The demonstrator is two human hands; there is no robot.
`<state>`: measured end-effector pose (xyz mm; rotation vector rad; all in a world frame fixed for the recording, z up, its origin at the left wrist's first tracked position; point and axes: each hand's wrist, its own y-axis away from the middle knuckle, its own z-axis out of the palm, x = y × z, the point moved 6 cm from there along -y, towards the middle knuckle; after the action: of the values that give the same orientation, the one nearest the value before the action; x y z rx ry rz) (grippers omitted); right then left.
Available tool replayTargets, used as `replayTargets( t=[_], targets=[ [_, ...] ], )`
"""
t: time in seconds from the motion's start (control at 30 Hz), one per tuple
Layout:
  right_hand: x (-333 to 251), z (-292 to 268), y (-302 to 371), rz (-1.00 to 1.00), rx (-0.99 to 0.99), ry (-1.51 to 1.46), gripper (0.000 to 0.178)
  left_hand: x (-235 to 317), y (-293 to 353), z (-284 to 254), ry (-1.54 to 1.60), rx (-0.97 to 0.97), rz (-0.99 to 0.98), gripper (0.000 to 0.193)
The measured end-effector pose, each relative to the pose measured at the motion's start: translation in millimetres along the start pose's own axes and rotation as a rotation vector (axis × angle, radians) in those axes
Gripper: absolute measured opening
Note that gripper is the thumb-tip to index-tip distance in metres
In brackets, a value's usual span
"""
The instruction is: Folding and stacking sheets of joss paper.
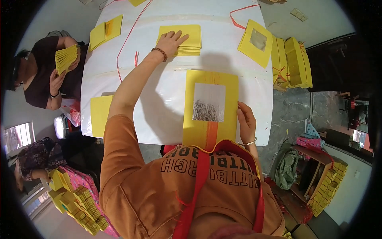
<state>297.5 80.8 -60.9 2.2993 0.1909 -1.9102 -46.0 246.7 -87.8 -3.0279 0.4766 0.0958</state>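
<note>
My left hand (172, 43) reaches forward and lies on a stack of folded yellow paper (194, 36), fingers spread over its top; a beaded bracelet is on that wrist. Close to my body lies a larger yellow paper pile (230, 91) with a silver-grey, dark-smudged rectangle (209, 101) and an orange stripe on its top sheet. At its right edge is my right hand (246, 121), with curled fingers closed against the paper; their tips are partly hidden. A bangle circles that wrist.
On the white table (159, 127) lie other yellow paper pieces (254, 44) and red string (129, 36). At the left, a co-worker holds fanned yellow paper (66, 59). Bundled yellow stacks (329, 187) stand right and lower left. A red strap (199, 175) hangs on my front.
</note>
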Motion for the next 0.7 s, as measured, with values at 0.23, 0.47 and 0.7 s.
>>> replayTargets(
  t=[0.23, 0.47, 0.7],
  targets=[
    [-1.5, 2.6, 5.1, 0.065, -0.018, -0.006, 0.031, 8.3, 12.5, 16.8, -0.031, -0.175, -0.095, 0.078],
    [-41.9, -3.5, 1.6, -0.242, 0.02, 0.276, 0.038, 4.7, 6.2, 7.9, -0.065, -0.214, -0.074, 0.083],
    [-58.8, 9.3, 9.4, -0.468, -0.106, 0.486, 0.04, -5.6, -0.8, -16.4, 0.03, -0.218, -0.039, 0.089]
  ],
)
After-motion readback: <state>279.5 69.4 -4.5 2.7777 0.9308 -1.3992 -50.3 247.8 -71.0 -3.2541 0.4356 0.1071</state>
